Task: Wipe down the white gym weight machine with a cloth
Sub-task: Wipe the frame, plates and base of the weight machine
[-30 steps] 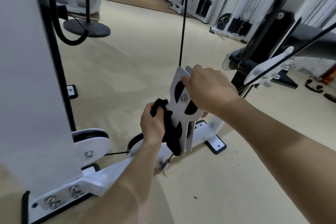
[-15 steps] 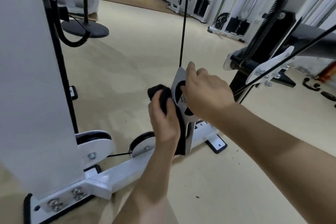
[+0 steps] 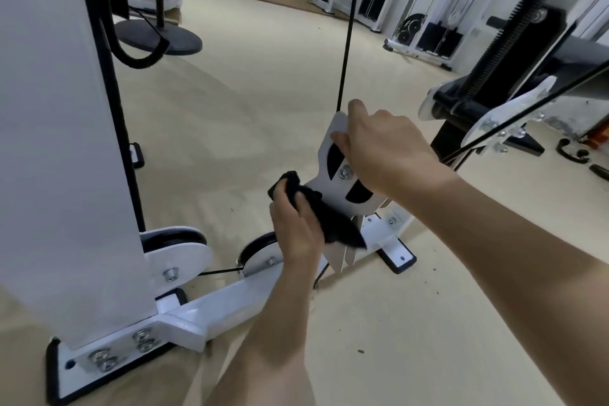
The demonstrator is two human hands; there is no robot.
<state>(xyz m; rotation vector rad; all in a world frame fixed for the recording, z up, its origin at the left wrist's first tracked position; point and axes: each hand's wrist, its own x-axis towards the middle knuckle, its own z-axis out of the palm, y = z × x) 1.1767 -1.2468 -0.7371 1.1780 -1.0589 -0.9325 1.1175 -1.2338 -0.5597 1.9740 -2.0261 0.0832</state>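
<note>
The black cloth point(image 3: 329, 224) lies bunched against the lower left part of the white pulley bracket point(image 3: 329, 186), its loose end draped across the plate's bottom edge; the left hand point(image 3: 296, 234) grips it with fingers curled round the wad, pressing it to the metal. The right hand point(image 3: 385, 148) holds the bracket's upper end, thumb on the near face and fingers wrapped over the far side, the index finger raised beside the black cable point(image 3: 346, 43) that runs straight up from the bracket's top. Half a second ago the cloth sat higher, close under the right hand and along the bracket's left edge; now it and the left hand are a little lower, about where they were a second ago, and more of the white face and its bolt shows between the hands; the right hand keeps its grasp at the top.

Below the left hand the machine's white base rail point(image 3: 230, 300) runs along the beige floor point(image 3: 230, 115), carrying two black pulley wheels point(image 3: 257, 247) with a thin cable between them; left of the left hand stands the machine's broad white column point(image 3: 49, 125). Beyond the hands, to the left, a black round stand base point(image 3: 164, 38) rests on the floor; right of the right hand rises a dark frame with a coil spring point(image 3: 514, 20); further weight stacks point(image 3: 438, 34) line the far wall.
</note>
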